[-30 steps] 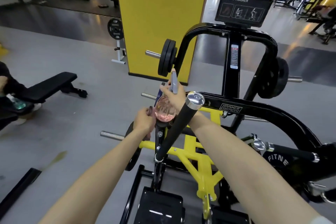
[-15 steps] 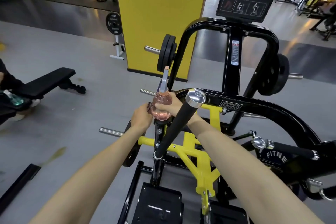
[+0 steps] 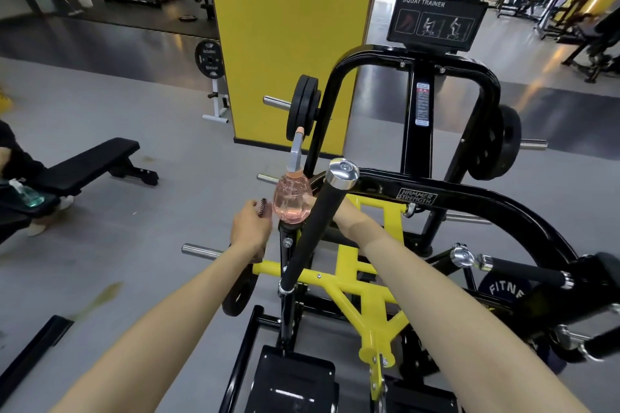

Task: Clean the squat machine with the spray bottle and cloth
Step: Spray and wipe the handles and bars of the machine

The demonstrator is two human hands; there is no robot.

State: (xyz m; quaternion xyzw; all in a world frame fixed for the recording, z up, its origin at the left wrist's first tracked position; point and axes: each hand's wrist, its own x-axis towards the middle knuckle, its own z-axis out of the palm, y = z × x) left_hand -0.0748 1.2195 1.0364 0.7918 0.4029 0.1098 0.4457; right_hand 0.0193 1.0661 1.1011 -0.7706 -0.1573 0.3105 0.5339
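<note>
- The spray bottle (image 3: 290, 201) stands upright, nozzle on top and pointing away from the person. Its base is right over the top of a black post (image 3: 288, 241) of the squat machine (image 3: 416, 189).
- The right hand (image 3: 339, 211) reaches to the bottle's right side, but the padded handle (image 3: 315, 228) crosses in front of it. I cannot tell whether its fingers are clasped round the bottle or have let go.
- The left hand (image 3: 250, 230) sits just left of the bottle with its fingers curled, pinching a small dark ribbed thing (image 3: 264, 207) at the fingertips. It is too small to say whether this is part of the cloth.
- Judged from this, the step is getting the bottle ready to spray. The right hand should take it high, at the neck, so a finger reaches the trigger just above the grip.
- The nozzle should be turned towards the handle, which lies nearest the grip.
- The cloth should wait just beside the grip, to the left, ready to wipe before the liquid runs down to the yellow frame (image 3: 349, 282) below.
</note>
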